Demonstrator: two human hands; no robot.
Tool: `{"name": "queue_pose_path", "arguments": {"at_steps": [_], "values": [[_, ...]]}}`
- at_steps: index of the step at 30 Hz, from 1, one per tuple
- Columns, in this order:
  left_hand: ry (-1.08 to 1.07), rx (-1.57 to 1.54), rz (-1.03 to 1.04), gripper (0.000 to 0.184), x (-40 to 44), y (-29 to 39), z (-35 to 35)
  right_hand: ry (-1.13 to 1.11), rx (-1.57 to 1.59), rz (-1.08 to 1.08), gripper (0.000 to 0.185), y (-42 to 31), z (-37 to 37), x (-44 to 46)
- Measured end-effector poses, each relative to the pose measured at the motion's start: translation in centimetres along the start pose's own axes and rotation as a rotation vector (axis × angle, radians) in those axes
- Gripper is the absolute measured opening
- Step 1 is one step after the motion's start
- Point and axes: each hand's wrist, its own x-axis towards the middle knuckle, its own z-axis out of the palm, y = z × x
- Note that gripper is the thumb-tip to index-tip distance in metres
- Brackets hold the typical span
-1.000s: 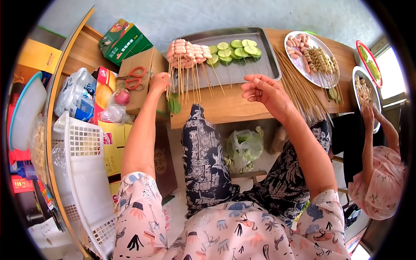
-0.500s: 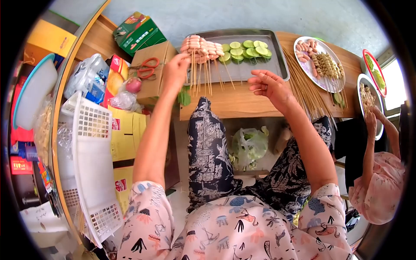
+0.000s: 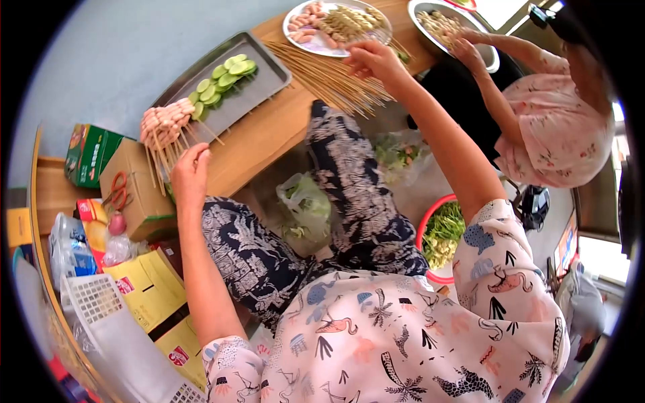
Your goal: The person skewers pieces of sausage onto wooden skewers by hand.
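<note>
At the wooden bench (image 3: 252,144), our left hand (image 3: 190,176), fingers loosely curled, is beside the stick ends of the sausage skewers (image 3: 166,121), which lie at one end of a metal tray (image 3: 272,75) beside green vegetable slices (image 3: 222,82). Our right hand (image 3: 378,64), also half curled, hovers above bamboo sticks (image 3: 336,86) near an oval plate (image 3: 289,28) of food; we cannot tell whether either hand grips anything. The sticks fill the space between tray and plate. A cardboard box (image 3: 138,181) with orange-handled scissors (image 3: 119,191) crowds our left, while a co-worker's hands (image 3: 468,50) work at a bowl (image 3: 494,59) to our right.
</note>
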Motion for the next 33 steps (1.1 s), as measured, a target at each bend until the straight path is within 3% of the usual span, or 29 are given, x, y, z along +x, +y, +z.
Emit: {"name": "queue_pose_path", "arguments": {"at_steps": [6, 8, 10, 15, 20, 24, 28, 33], "values": [[-0.014, 0.002, 0.012, 0.021, 0.3, -0.6, 0.4, 0.141, -0.514, 0.198, 0.018, 12.2, -5.7, -4.0], [-0.028, 0.015, 0.006, 0.021, 0.5, -0.4, 0.8, 0.136, -0.749, 0.15, 0.02, 14.5, -5.3, -4.8], [-0.061, 0.007, -0.095, 0.021, 0.7, -0.3, 1.1, 0.147, -0.858, 0.118, 0.022, 13.3, -3.2, -5.5], [-0.079, -0.004, -0.115, 0.021, 0.9, 0.8, 1.9, 0.058, -0.983, -0.093, 0.022, 12.8, 1.0, -4.9], [-0.095, -0.028, -0.065, 0.022, 0.9, 1.8, 2.8, 0.052, -1.041, -0.134, 0.021, 13.4, 3.6, -2.8], [-0.086, 0.036, 0.016, 0.021, 1.3, 2.1, 3.4, 0.011, -1.16, -0.074, 0.018, 13.2, 4.5, -1.3], [-0.127, 0.038, -0.063, 0.023, 1.2, 3.4, 3.6, -0.048, -1.267, 0.037, 0.016, 13.4, 5.3, -0.1], [-0.124, 0.046, 0.03, 0.023, 1.1, 3.6, 4.4, -0.161, -1.161, 0.098, 0.018, 11.5, 5.1, -0.9]]}}
